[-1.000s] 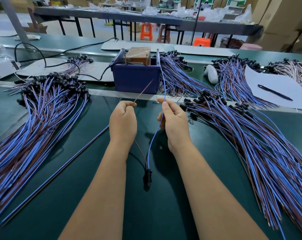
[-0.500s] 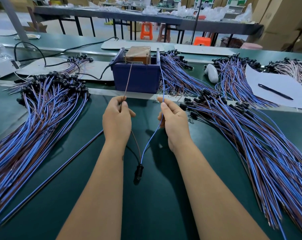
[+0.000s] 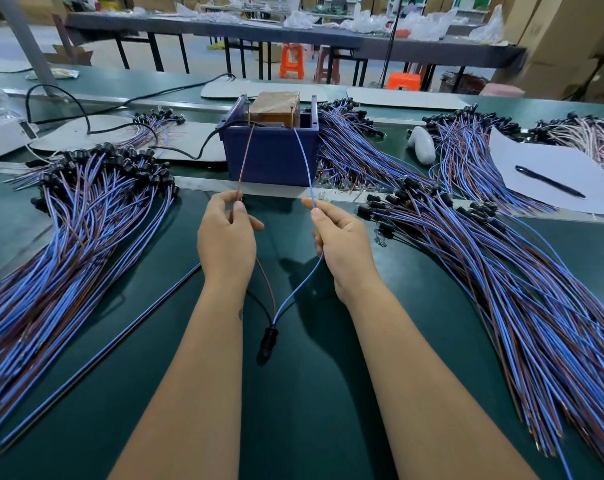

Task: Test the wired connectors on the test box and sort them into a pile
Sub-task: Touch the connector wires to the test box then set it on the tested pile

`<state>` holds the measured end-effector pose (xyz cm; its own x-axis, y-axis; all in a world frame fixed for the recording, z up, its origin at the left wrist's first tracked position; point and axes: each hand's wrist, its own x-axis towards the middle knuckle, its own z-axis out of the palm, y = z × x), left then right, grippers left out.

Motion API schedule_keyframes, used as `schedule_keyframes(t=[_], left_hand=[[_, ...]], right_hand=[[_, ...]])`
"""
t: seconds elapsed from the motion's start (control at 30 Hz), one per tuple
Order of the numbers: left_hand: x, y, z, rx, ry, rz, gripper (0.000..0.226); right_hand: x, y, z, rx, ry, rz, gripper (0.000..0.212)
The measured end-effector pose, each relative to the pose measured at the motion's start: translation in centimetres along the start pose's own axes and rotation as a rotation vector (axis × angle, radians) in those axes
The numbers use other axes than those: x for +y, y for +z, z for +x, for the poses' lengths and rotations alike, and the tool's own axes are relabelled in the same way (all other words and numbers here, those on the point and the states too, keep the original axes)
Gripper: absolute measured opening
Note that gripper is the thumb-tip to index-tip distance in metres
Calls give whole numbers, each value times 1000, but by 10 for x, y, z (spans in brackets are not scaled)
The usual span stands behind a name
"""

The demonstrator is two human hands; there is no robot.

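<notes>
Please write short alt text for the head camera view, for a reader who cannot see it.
The left hand pinches a brown wire and the right hand a blue wire, both reaching up to the blue test box. Their black connector hangs between the forearms, with wire piles on either side.

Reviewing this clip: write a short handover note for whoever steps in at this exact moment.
Left hand pinches the brown wire; right hand pinches the blue wire.
Both wire ends reach up to the top of the test box; whether they touch its pins is too fine to tell.
Their shared black connector hangs low between the forearms.
Big piles of wired connectors lie left and right; which pile is tested is not shown.
Left: finish this test, put the piece on its pile, take the next.
</notes>
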<state>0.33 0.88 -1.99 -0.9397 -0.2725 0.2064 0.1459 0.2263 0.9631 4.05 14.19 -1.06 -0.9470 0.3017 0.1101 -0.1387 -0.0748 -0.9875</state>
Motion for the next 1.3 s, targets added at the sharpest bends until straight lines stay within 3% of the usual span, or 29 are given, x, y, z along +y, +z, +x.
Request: schedule_keyframes(t=[1.3], left_hand=[[-4, -3, 2, 114, -12, -129, 17]], right_hand=[[3, -1, 2, -11, -28, -71, 24]])
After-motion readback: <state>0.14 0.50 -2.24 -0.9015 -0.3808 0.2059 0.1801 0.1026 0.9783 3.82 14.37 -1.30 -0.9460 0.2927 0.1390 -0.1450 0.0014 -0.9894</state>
